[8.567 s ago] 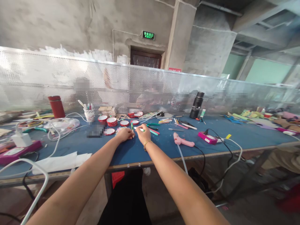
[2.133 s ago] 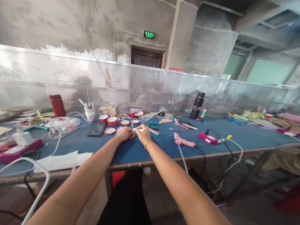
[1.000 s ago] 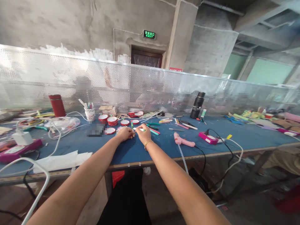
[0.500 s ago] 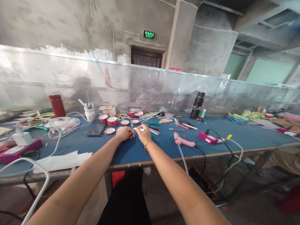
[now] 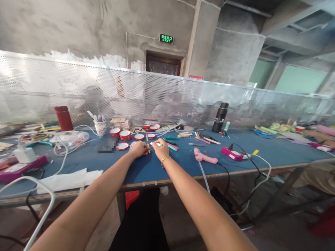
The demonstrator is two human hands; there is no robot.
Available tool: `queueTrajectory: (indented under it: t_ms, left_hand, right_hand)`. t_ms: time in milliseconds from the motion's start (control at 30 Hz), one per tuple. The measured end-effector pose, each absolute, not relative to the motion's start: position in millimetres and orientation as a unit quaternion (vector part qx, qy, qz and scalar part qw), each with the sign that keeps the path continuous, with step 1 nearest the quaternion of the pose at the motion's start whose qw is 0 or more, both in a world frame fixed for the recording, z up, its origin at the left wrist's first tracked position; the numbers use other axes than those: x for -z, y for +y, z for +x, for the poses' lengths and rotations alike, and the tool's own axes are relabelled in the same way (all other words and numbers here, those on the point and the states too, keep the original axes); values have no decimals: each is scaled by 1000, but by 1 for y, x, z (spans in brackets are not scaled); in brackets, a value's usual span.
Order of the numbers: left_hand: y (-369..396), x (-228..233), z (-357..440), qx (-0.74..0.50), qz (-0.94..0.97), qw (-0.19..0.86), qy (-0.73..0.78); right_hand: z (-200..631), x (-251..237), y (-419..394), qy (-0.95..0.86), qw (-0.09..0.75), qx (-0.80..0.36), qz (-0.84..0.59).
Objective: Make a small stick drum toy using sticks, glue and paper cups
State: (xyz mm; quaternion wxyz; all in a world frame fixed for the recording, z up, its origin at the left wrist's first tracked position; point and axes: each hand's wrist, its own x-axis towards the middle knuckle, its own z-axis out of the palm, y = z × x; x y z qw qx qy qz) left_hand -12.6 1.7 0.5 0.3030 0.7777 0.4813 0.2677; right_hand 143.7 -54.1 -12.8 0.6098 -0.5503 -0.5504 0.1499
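Fingers closed, my left hand (image 5: pixel 139 149) holds a narrow upright stick (image 5: pixel 147 139), coloured mostly green with a red tip. Just to its right, my right hand (image 5: pixel 161 150) grips a white marker pen (image 5: pixel 158 144) with a green part. The pen's tip points left at the stick, though I cannot tell whether they touch. Past my left hand lie small round red-rimmed pieces with white faces (image 5: pixel 123 146), some of them stacked. Several coloured pens (image 5: pixel 172 147) lie beyond my right hand.
A pink glue gun (image 5: pixel 205 157) rests at the right, its glue stick hanging over the table edge. Near it sits a magenta power strip (image 5: pixel 232 154) with cables. A black bottle (image 5: pixel 220 117), a red flask (image 5: pixel 63 118) and a paper cup of pens (image 5: pixel 100 128) stand along the mesh screen (image 5: pixel 136 96).
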Motion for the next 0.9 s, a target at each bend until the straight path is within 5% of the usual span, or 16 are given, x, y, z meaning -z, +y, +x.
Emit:
queueTrajectory:
  t_ms: [900]
  left_hand:
    - [2,0,-13,-266,780,291,486]
  right_hand:
    - [142,12,-55,-566,613,-164,-527]
